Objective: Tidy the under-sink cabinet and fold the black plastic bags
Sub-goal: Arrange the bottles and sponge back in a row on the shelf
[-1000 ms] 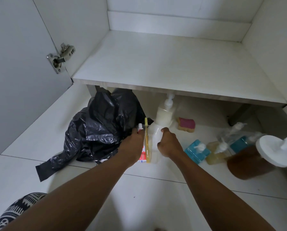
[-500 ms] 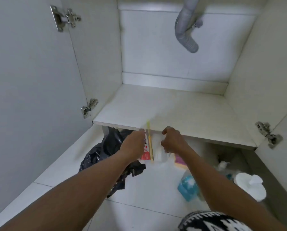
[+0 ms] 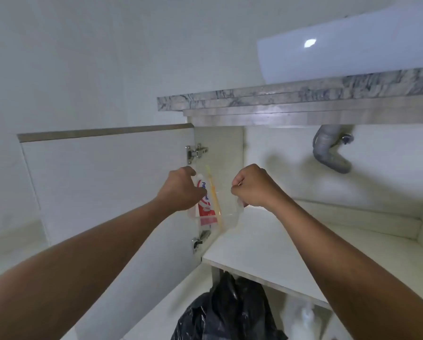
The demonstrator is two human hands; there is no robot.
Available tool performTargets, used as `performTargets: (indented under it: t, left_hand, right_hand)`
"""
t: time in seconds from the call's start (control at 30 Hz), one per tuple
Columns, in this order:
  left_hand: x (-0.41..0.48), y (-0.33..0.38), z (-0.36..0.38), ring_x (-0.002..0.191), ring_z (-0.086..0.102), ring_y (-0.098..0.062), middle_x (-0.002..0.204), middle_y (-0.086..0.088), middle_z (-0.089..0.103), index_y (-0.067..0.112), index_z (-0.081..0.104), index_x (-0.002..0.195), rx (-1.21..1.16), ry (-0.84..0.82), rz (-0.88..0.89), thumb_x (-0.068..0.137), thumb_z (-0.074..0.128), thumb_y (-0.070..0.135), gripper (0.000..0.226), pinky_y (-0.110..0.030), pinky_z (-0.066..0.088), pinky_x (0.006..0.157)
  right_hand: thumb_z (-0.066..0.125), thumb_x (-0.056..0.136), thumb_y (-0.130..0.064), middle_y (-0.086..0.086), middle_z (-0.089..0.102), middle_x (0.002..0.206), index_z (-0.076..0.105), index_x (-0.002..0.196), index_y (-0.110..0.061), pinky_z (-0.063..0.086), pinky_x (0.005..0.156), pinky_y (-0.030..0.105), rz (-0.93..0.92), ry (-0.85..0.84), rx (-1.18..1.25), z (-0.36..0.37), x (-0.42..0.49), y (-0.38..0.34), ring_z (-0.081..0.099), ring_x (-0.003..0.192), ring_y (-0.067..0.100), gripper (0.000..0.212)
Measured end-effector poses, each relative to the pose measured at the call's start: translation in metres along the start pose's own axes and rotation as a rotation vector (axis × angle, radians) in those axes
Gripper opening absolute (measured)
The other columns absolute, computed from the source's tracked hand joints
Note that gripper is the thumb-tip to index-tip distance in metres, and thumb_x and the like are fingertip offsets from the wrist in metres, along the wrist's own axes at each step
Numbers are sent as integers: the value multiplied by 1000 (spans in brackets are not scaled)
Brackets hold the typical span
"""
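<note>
Two hands up | left hand (image 3: 181,190) pinches a clear cup (image 3: 226,212) with toothpaste (image 3: 205,204) and toothbrush (image 3: 214,192), right hand (image 3: 252,187) fisted on its far rim | looks light, slick, top-heavy, so I'd grip low | black plastic bags (image 3: 230,312) sit well below both wrists, floppy, grab the edges

Soft, even light, a glare spot on the basin (image 3: 309,42), faint motion blur, wide-angle bending at the edges.

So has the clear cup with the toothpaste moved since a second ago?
Yes. The cup, held in both hands, has gone up: it was on the floor below the shelf, beside the black bag, and is now above the shelf's front edge.
</note>
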State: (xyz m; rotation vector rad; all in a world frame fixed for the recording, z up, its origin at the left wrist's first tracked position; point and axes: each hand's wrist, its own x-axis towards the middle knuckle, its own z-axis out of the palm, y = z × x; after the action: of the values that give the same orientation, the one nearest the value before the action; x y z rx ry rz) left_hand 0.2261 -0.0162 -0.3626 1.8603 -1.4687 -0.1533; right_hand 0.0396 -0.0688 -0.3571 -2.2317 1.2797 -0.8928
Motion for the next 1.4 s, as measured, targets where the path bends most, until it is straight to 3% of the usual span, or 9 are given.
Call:
performTargets:
  t: [0.13, 0.27, 0.37, 0.67, 0.83, 1.07, 1.17, 1.3, 1.4]
  left_hand:
    - [-7, 15, -83, 67, 74, -27, 85, -11, 71, 11, 54, 132, -33, 154, -40, 88, 69, 28, 50, -28, 55, 50]
    - [0, 35, -151, 65, 68, -20, 89, -5, 69, 12, 60, 114, -122, 247, -63, 87, 70, 26, 32, -24, 51, 45]
    - [13, 55, -186, 66, 59, -23, 92, -8, 62, 7, 67, 104, -307, 235, -84, 87, 67, 21, 22, -24, 49, 53]
    - [89, 94, -199, 71, 70, -28, 79, -13, 68, 3, 64, 80, -710, 315, 10, 83, 66, 9, 7, -39, 59, 82]
    - [138, 97, -166, 107, 67, -33, 121, -14, 66, 5, 65, 122, -810, 308, 11, 67, 73, 20, 58, -44, 56, 96]
    - [189, 100, -123, 127, 54, -35, 144, -9, 51, 12, 47, 144, -905, 230, 47, 94, 64, 32, 56, -50, 44, 110]
    - [189, 104, -111, 136, 45, -33, 155, -10, 39, 18, 33, 152, -887, 198, 64, 100, 56, 42, 62, -49, 37, 115]
    - [176, 92, -97, 115, 56, -25, 133, -11, 53, 11, 46, 137, -666, 544, 158, 100, 56, 40, 49, -33, 45, 93]
    - [166, 85, -89, 95, 63, -22, 104, -7, 63, 10, 53, 120, -633, 555, 228, 103, 48, 31, 28, -35, 51, 78]
  right_hand:
    - [56, 79, -5, 22, 71, 72, 66, 85, 12, 58, 62, 31, -136, 24, 130, -15, 21, -69, 68, 52, 21, 21]
    - [61, 83, 1, 13, 62, 61, 65, 84, 11, 62, 59, 35, -191, -8, 310, -40, 44, -127, 65, 48, 18, 11]
    - [66, 83, 1, 16, 58, 65, 62, 93, 11, 62, 70, 47, -192, -10, 469, -61, 64, -157, 63, 49, 26, 14]
    - [75, 85, -25, 16, 53, 83, 61, 95, -4, 61, 66, 37, -209, 45, 716, -120, 117, -186, 55, 66, 25, 27]
    - [79, 80, -35, 7, 59, 102, 63, 109, -4, 61, 78, 39, -171, 103, 649, -125, 142, -169, 63, 81, 25, 46]
    - [79, 80, -39, 7, 65, 114, 69, 102, -7, 57, 91, 40, -157, 156, 547, -120, 166, -136, 66, 100, 24, 40]
    - [77, 82, -36, 19, 58, 129, 60, 121, 4, 56, 91, 35, -139, 185, 526, -117, 170, -127, 62, 110, 31, 58]
    - [69, 87, -38, 0, 59, 115, 56, 125, -18, 52, 81, 27, -240, 374, 233, -111, 165, -119, 62, 94, 16, 45]
    - [54, 95, -24, 0, 60, 117, 59, 124, -17, 45, 71, 24, -326, 390, 84, -105, 162, -115, 60, 83, 14, 30]
